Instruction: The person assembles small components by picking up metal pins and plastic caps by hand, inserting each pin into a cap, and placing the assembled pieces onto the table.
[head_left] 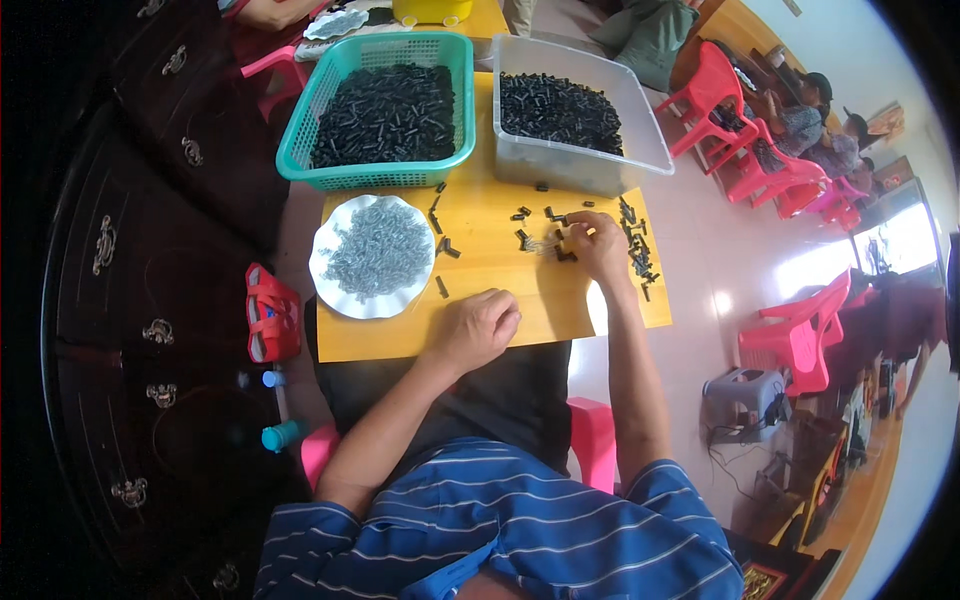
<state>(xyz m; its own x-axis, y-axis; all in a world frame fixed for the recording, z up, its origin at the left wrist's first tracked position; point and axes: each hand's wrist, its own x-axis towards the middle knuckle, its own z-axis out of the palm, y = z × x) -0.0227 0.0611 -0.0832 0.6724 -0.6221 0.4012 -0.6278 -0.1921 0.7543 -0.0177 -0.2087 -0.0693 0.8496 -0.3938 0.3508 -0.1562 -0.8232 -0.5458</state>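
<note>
My left hand (pixel 480 328) rests closed near the front edge of the yellow table, its fingers curled under; whatever they hold, if anything, is hidden. Farther right, my right hand (pixel 602 248) is closed in a pinch among small black tubes (pixel 566 256). Dark pieces lie right at its fingertips, but what it grips is too small to make out. Beside it sits a small heap of thin clear pieces (pixel 543 246). A white wavy-rimmed plate (pixel 328 284) piled with small clear pieces (pixel 378 246) stands left of my left hand.
A green basket (pixel 462 120) and a clear plastic bin (pixel 640 135), both filled with black tubes, stand at the back. More loose black tubes (pixel 638 240) line the table's right edge. A red bag (pixel 272 315) is at the left. Other people sit beyond, near pink chairs (pixel 708 85).
</note>
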